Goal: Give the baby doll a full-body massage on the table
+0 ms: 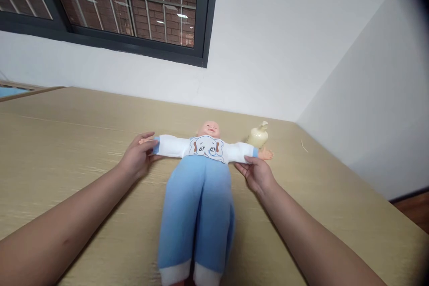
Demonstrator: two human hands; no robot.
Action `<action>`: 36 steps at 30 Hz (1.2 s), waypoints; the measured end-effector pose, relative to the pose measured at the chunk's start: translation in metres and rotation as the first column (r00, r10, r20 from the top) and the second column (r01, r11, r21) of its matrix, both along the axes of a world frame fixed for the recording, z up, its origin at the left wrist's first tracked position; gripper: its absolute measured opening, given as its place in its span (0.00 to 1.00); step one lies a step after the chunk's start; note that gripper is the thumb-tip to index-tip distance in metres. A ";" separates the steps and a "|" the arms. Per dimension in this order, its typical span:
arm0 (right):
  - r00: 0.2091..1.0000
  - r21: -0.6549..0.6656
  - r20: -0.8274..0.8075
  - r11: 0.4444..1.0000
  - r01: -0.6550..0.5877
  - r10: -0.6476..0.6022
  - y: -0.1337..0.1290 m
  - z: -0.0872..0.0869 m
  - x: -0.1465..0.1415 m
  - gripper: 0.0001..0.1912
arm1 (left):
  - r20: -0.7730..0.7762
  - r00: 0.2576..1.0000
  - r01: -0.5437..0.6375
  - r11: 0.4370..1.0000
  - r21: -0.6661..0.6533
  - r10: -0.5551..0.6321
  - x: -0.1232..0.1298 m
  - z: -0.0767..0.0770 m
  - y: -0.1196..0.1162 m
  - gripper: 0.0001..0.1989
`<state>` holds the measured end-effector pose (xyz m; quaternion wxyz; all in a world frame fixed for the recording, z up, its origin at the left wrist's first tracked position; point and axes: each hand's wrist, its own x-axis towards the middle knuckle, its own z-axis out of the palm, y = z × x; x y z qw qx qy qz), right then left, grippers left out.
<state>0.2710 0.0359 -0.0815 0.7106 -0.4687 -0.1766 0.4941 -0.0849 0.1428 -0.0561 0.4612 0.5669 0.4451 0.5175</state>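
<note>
A baby doll (204,178) lies on its back, its head toward the wall and its arms stretched out sideways. It wears a white top with an elephant picture and light blue trousers with white cuffs. My left hand (139,154) is closed round the doll's forearm at the blue sleeve cuff on the left. On the other side, my right hand (258,172) grips the doll's sleeve near its cuff, thumb on top and fingers underneath. Just beyond that sleeve stands a cream pump bottle (258,135), its lower part hidden by the doll's arm.
The doll rests on a wide wood-coloured table (100,214). A thin pale strand (304,146) lies on it at the right. White walls (261,44) rise behind and to the right, with a dark-framed barred window (134,4) at the upper left.
</note>
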 end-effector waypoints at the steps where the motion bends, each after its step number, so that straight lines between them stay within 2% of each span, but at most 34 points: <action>1: 1.000 0.004 0.006 1.000 0.004 -0.004 0.000 0.000 0.000 0.21 | 0.030 1.000 -0.002 1.000 0.002 0.002 -0.004 0.003 0.000 0.27; 3: 1.000 0.016 0.009 1.000 0.012 -0.012 -0.001 0.001 -0.001 0.22 | 0.038 0.999 0.013 1.000 -0.010 -0.013 -0.011 0.010 -0.001 0.28; 5: 1.000 0.034 0.001 0.999 0.015 -0.016 -0.001 0.003 -0.001 0.23 | -0.161 0.987 0.014 0.995 0.095 0.002 -0.014 0.017 -0.005 0.25; 7: 1.000 0.047 -0.004 0.999 0.017 -0.017 -0.001 0.004 0.000 0.23 | -0.412 0.909 0.045 0.966 0.253 0.065 -0.015 0.021 -0.009 0.21; 9: 1.000 0.050 -0.003 0.998 0.024 -0.023 -0.001 0.006 0.003 0.22 | -0.602 0.791 0.145 0.923 0.358 0.109 -0.014 0.023 -0.014 0.21; 12: 0.999 0.037 0.002 0.999 0.040 -0.040 0.000 0.006 0.010 0.22 | -0.775 0.628 0.282 0.906 0.316 0.074 -0.009 0.023 -0.018 0.25; 14: 0.999 0.020 0.005 0.999 0.049 -0.049 0.001 0.006 0.015 0.22 | -0.835 0.548 0.319 0.914 0.251 0.038 -0.006 0.022 -0.017 0.26; 18: 0.999 0.005 0.013 0.999 0.034 -0.035 0.003 0.002 0.024 0.22 | -0.899 0.436 0.347 0.915 0.206 0.037 -0.002 0.022 -0.017 0.23; 20: 1.000 0.010 0.017 1.000 0.020 -0.020 0.003 0.000 0.026 0.22 | -0.908 0.413 0.404 0.879 0.253 0.072 0.001 0.022 -0.025 0.24; 22: 1.000 0.016 0.020 1.000 0.009 -0.009 0.003 -0.002 0.028 0.22 | -0.897 0.432 0.528 0.779 0.339 0.098 0.006 0.023 -0.042 0.25; 23: 1.000 0.020 0.027 1.000 0.001 -0.001 0.002 -0.004 0.028 0.21 | -0.891 0.446 0.613 0.695 0.376 0.089 0.010 0.023 -0.054 0.27; 24: 0.999 0.026 0.040 1.000 -0.006 0.005 0.002 -0.005 0.029 0.21 | -0.886 0.461 0.715 0.568 0.407 0.053 0.015 0.022 -0.067 0.28; 26: 0.997 0.039 0.075 0.999 -0.016 0.013 0.002 -0.007 0.030 0.21 | -0.907 0.421 0.852 0.352 0.387 -0.024 0.026 0.018 -0.092 0.34; 27: 0.996 0.046 0.089 0.999 -0.018 0.014 0.002 -0.007 0.030 0.21 | -0.926 0.375 0.899 0.263 0.351 -0.046 0.031 0.016 -0.102 0.36; 28: 0.995 0.050 0.096 0.999 -0.016 0.011 0.002 -0.008 0.030 0.22 | -0.929 0.366 0.915 0.201 0.350 -0.050 0.036 0.012 -0.110 0.36; 29: 0.995 0.051 0.095 0.999 -0.013 0.009 0.002 -0.008 0.030 0.22 | -0.927 0.373 0.918 0.157 0.363 -0.042 0.040 0.009 -0.114 0.34; 30: 0.996 0.049 0.088 0.999 -0.014 0.009 0.002 -0.007 0.030 0.22 | -0.916 0.400 0.909 0.141 0.393 -0.024 0.043 0.005 -0.115 0.32; 33: 0.998 0.057 0.061 0.998 -0.023 0.020 0.002 -0.006 0.027 0.21 | -0.864 0.502 0.851 0.153 0.503 0.049 0.046 -0.004 -0.109 0.27; 36: 0.997 0.115 0.074 0.992 -0.042 0.033 0.002 -0.005 0.022 0.21 | -0.803 0.590 0.785 0.175 0.595 0.082 0.043 -0.006 -0.102 0.22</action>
